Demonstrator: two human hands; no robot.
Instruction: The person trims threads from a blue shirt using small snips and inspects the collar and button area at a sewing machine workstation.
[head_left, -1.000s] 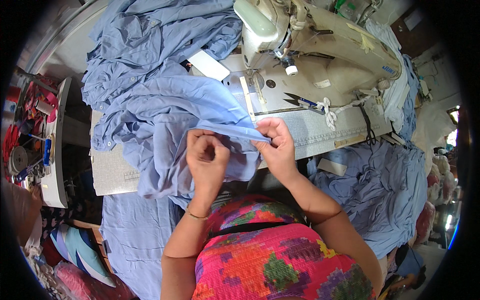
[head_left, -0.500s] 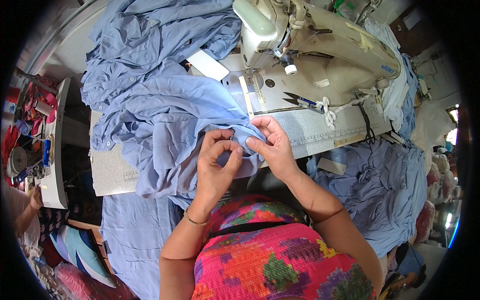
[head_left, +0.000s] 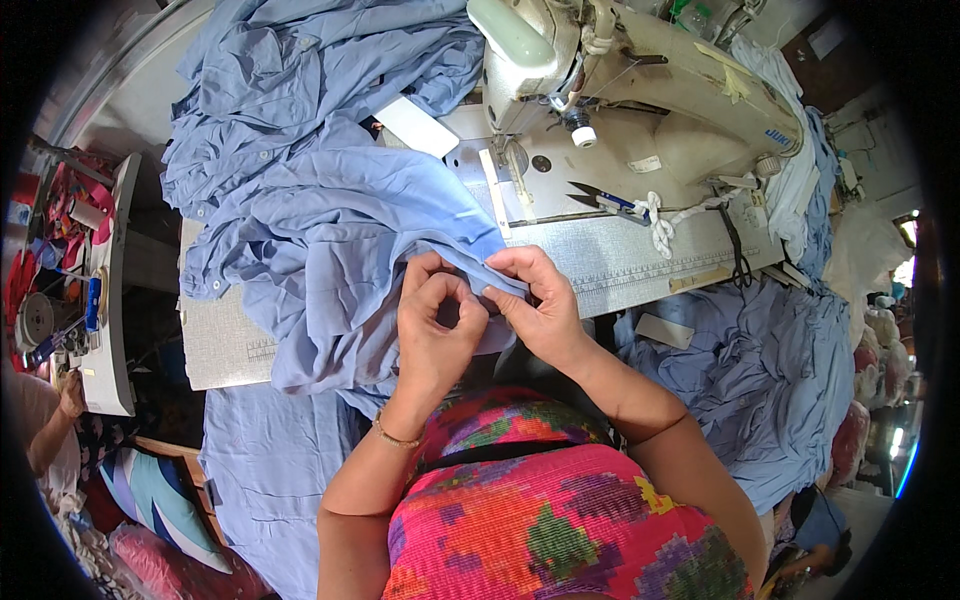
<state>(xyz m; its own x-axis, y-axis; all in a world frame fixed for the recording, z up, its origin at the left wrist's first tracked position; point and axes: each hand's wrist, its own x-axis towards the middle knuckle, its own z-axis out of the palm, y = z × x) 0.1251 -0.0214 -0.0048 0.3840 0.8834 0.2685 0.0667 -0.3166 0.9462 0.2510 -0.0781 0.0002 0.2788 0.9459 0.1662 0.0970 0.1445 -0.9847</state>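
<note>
A light blue buttoned garment (head_left: 340,225) lies bunched over the left part of the sewing table. At its near right edge my left hand (head_left: 435,325) is closed, thumb and forefinger curled into a ring, gripping the cloth. Beside it, my right hand (head_left: 540,300) pinches the garment's folded edge between thumb and fingers. Just beyond my hands stands a sewing machine (head_left: 560,60), its needle area over the metal plate. No cloth lies under the needle. Thread snips (head_left: 608,203) with dark blades rest on the table to the right of the needle.
Right of the snips lie a knotted white cord (head_left: 660,232) and black-handled scissors (head_left: 738,262). A white rectangular card (head_left: 417,127) lies beside the machine. More blue cloth (head_left: 760,370) is heaped at the right. Another person's hand (head_left: 70,395) shows at the far left.
My right fingers have shifted slightly down along the edge and closed nearer together on the fold. My left hand has barely moved and keeps its grip.
</note>
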